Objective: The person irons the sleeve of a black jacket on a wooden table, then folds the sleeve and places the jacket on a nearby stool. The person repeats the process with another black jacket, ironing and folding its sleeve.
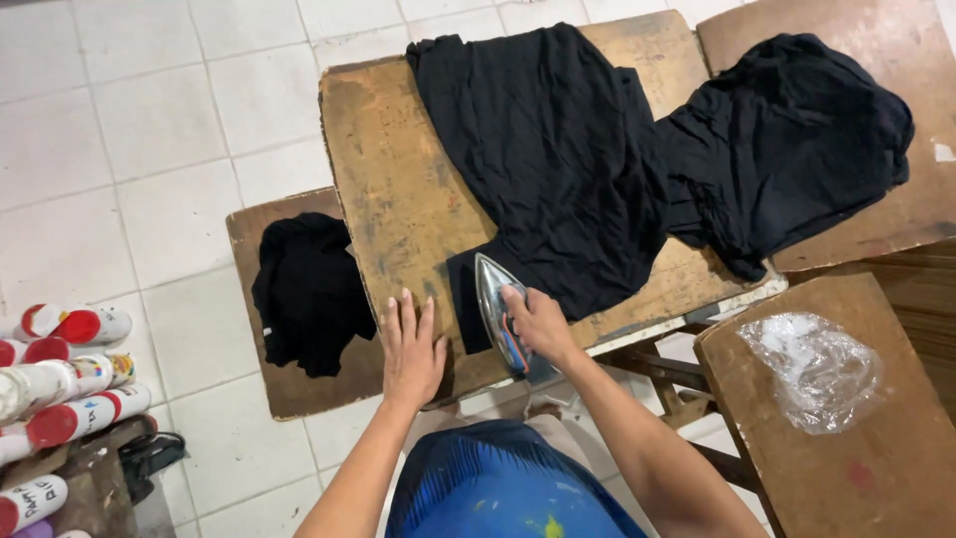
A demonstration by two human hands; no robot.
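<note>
A person irons a black garment (pixel 558 169) spread across a worn wooden desk (pixel 398 199) at the centre of the frame. The right hand (pixel 538 324) grips the iron (pixel 495 304) on the cloth's lower edge; the left hand (pixel 411 349) lies flat, fingers spread, on bare wood beside it. Judged from this, pressing is underway, and the creased upper cloth calls for forward strokes. White bottles with red caps (pixel 60 389) cluster at lower left, contents unseen; a crumpled clear plastic bag (pixel 817 369) at lower right looks empty.
</note>
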